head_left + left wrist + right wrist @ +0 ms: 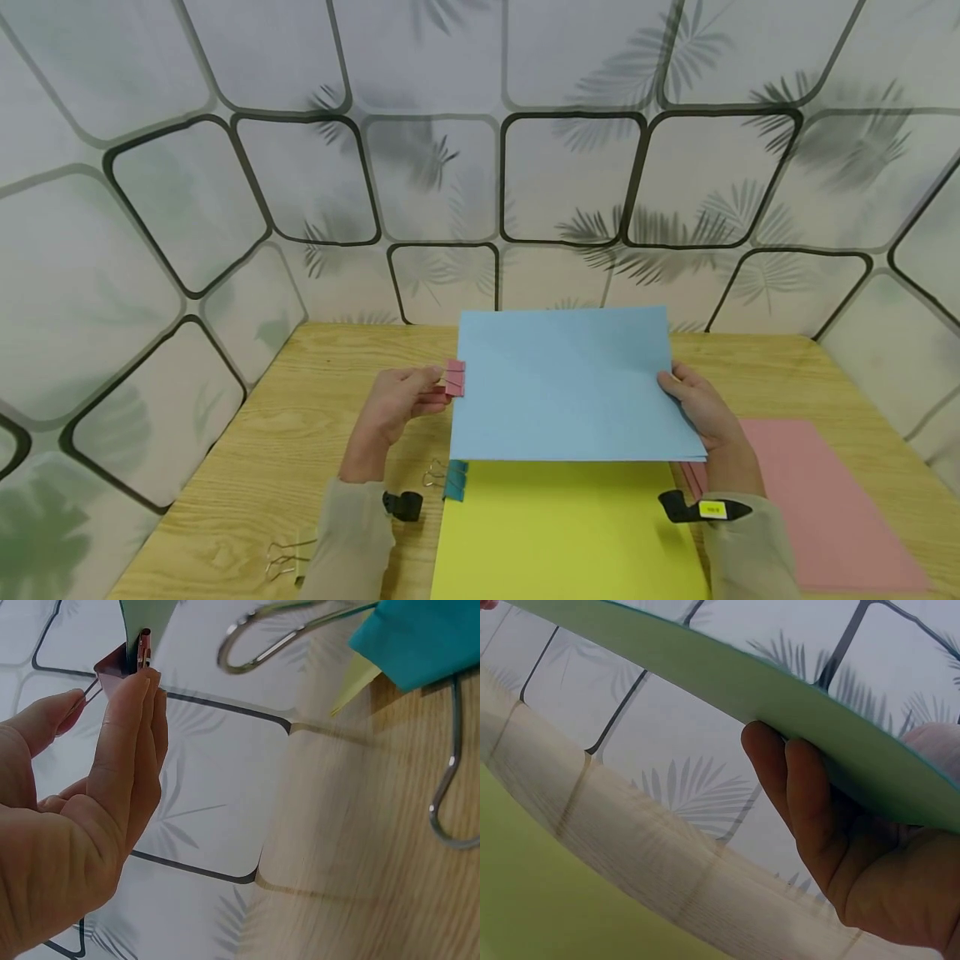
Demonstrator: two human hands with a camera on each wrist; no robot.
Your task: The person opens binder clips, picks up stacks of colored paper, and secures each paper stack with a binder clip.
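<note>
My left hand (401,404) pinches a pink binder clip (454,377) at the left edge of the light blue paper (562,383). In the left wrist view, thumb and fingers lie on either side of this clip (112,666). The right hand (701,408) grips the blue paper's right edge, thumb on top and fingers (810,795) underneath. The blue sheets are held above the yellow paper (570,533), covering its far part in the head view. A teal binder clip (455,481) sits on the yellow paper's left edge, wire handles pointing left.
Pink paper (825,500) lies on the wooden table (360,350) at the right, partly behind the right forearm. Near the left sleeve is a yellow binder clip (304,554), partly hidden. A patterned wall (435,183) rises behind the table.
</note>
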